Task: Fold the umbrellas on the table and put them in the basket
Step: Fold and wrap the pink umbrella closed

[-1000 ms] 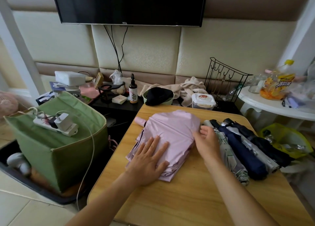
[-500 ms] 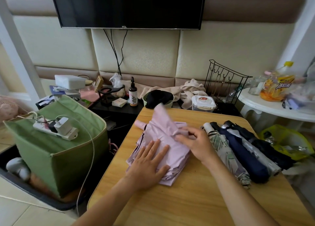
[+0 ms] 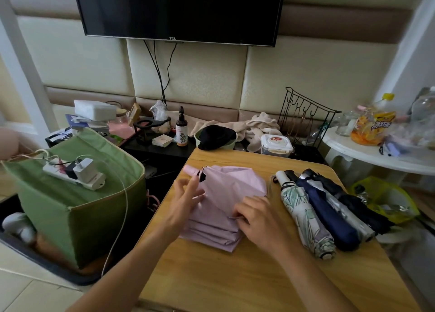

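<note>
The pink umbrella (image 3: 227, 198) lies on the wooden worktop (image 3: 235, 276); the right hand (image 3: 256, 219) pinches a fold, the left hand (image 3: 186, 202) hovers, fingers spread. Four folded umbrellas (image 3: 327, 210) lie beside it, the green basket (image 3: 77, 208) left, a television (image 3: 181, 10) on the padded wall.

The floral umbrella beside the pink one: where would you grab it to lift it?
Probably round the middle of the floral umbrella, coming from above. It lies flat, rolled into a slim bundle, its left side clear of the navy umbrella touching its right.
</note>
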A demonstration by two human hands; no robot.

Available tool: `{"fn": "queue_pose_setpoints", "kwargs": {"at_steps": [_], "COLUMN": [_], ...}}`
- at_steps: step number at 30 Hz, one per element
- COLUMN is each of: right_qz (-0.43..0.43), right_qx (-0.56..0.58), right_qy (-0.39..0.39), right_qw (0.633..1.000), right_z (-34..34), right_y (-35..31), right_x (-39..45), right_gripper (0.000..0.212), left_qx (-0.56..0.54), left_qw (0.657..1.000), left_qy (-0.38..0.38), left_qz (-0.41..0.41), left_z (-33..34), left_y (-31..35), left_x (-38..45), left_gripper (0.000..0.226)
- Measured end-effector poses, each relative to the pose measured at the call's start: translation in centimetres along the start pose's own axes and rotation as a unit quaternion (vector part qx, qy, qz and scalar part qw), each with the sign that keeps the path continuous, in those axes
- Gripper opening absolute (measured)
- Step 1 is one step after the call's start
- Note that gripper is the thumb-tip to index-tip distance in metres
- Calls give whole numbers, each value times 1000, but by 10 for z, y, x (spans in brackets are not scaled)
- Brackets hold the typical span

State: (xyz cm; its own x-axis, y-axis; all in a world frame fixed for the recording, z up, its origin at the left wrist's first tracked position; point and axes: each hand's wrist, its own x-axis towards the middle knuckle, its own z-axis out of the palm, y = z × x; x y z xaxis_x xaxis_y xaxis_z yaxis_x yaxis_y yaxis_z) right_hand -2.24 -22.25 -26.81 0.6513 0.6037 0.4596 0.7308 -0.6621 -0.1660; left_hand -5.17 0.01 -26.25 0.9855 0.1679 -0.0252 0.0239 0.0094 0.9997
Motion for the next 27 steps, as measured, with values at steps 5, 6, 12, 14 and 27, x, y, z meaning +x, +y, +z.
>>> {"fn": "queue_pose_setpoints", "kwargs": {"at_steps": [5, 6, 12, 14, 27], "right_qz": [-30, -30, 5, 16, 5], "right_qx": [0, 4, 34, 33, -87], "right_qy": [3, 0, 16, 20, 98], "right_qw": [1000, 1000, 999, 999, 991], "right_z": [5, 4, -6, -10, -10], "right_y": [1, 1, 1, -1, 1], "right_x": [0, 0, 2, 3, -1], "right_gripper": [10, 10, 17, 17, 18], "left_qx": [124, 160, 7, -15, -88], "left_qw": [991, 985, 992, 990, 977], "left_qy": [22, 42, 104, 108, 135], "left_qz": [48, 47, -66, -88, -137], "left_z": [-3, -2, -3, -1, -2], "left_y": [3, 3, 5, 3, -5], "left_x": [1, 1, 5, 6, 15], "left_gripper": [39, 33, 10, 12, 13]}}
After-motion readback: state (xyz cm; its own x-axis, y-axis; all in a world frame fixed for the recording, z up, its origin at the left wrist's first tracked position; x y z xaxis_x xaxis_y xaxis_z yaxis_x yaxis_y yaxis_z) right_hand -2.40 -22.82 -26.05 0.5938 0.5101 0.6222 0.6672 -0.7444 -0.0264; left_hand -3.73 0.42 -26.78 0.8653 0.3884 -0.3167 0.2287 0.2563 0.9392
